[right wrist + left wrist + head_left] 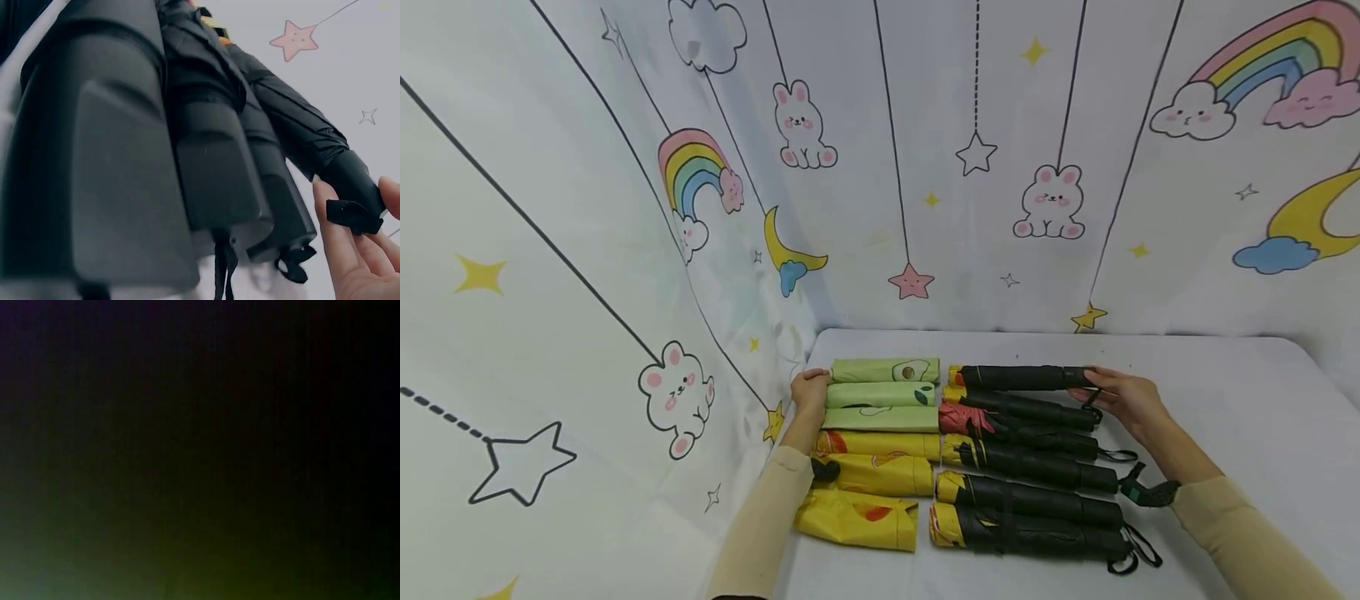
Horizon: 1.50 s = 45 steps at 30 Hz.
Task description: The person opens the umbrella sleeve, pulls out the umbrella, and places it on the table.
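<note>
In the head view, my right hand (1123, 402) holds the handle end of the farthest folded black umbrella (1022, 377). The right wrist view shows thumb and fingers on either side of that umbrella's handle (353, 184), beside its black wrist strap (355, 215). My left hand (809, 392) is at the left end of the farthest light green cloth cover (872, 369), which has an avocado print. Its fingers look bent, but whether they pinch the cover is hidden. The left wrist view is almost entirely dark.
Below lie more green covers (880, 418) and crumpled yellow covers (857, 517), in a left column. Several black folded umbrellas (1037, 462) with yellow or red ends form a right column, straps to the right. A patterned white curtain (865, 208) borders the white table (1240, 400).
</note>
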Available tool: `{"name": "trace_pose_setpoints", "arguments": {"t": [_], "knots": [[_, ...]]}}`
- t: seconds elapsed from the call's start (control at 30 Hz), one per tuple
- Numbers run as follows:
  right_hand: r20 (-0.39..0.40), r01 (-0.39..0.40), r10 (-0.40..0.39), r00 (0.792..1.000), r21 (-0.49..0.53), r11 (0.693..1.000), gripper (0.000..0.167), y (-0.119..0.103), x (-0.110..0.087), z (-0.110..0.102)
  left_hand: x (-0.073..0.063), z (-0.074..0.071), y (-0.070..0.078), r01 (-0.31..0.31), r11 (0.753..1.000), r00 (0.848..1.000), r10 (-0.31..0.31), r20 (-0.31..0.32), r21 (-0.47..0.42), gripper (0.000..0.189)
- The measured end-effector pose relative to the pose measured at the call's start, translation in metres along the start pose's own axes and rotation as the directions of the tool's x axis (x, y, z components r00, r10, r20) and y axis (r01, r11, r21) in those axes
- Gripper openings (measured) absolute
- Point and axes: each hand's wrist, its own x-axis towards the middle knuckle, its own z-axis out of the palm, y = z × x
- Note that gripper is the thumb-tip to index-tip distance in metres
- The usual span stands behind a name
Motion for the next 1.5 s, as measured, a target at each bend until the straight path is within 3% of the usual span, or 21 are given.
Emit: {"name": "trace_pose_setpoints", "arguments": {"t": [0.1,0.2,0.4,0.57,0.73,1.0,1.1,1.2,1.33,1.43,1.5], "knots": [[-0.055,-0.011,0.006,0.998,-0.105,0.994,0.049,0.003,0.001,-0.003,-0.002,0.001,0.000,-0.002,1.000,1.000,0.002,0.011,-0.010,0.017],[-0.101,-0.032,0.003,0.995,-0.287,0.958,0.075,0.007,0.001,-0.006,-0.004,0.003,0.000,-0.010,1.000,1.000,0.011,0.023,-0.017,0.018],[-0.116,-0.050,-0.026,0.993,-0.609,0.791,0.081,0.008,-0.002,-0.010,-0.006,0.006,0.001,-0.035,0.999,0.999,0.036,0.027,-0.024,0.021],[-0.154,-0.065,-0.079,0.985,-0.753,0.654,0.076,0.005,-0.004,-0.011,-0.007,0.006,0.001,-0.028,1.000,0.999,0.028,0.040,-0.012,0.019],[-0.164,-0.059,-0.122,0.979,-0.796,0.602,0.069,0.006,-0.004,-0.010,-0.005,0.005,0.001,-0.027,0.999,0.999,0.026,0.036,0.018,0.018],[-0.164,-0.046,-0.145,0.976,-0.801,0.597,0.067,0.008,-0.004,-0.013,-0.004,0.005,0.003,-0.050,0.997,0.997,0.046,0.065,0.057,0.021],[-0.162,-0.047,-0.150,0.975,-0.816,0.576,0.068,0.005,-0.006,-0.011,-0.005,0.006,0.005,-0.066,0.994,0.995,0.059,0.077,0.084,0.022],[-0.140,-0.034,-0.178,0.974,-0.867,0.497,0.069,0.003,-0.008,-0.008,-0.007,0.005,0.007,-0.087,0.989,0.993,0.077,0.091,0.118,0.024],[-0.093,-0.006,-0.237,0.967,-0.939,0.344,0.068,0.001,-0.011,-0.004,-0.010,0.002,0.011,-0.118,0.975,0.989,0.100,0.107,0.187,0.028],[-0.064,0.016,-0.280,0.958,-0.962,0.272,0.068,0.000,-0.014,0.001,-0.012,0.000,0.014,-0.145,0.958,0.985,0.118,0.122,0.246,0.035],[-0.048,0.030,-0.303,0.952,-0.969,0.247,0.069,-0.002,-0.016,0.005,-0.015,-0.001,0.016,-0.180,0.943,0.980,0.147,0.133,0.279,0.039]]}}
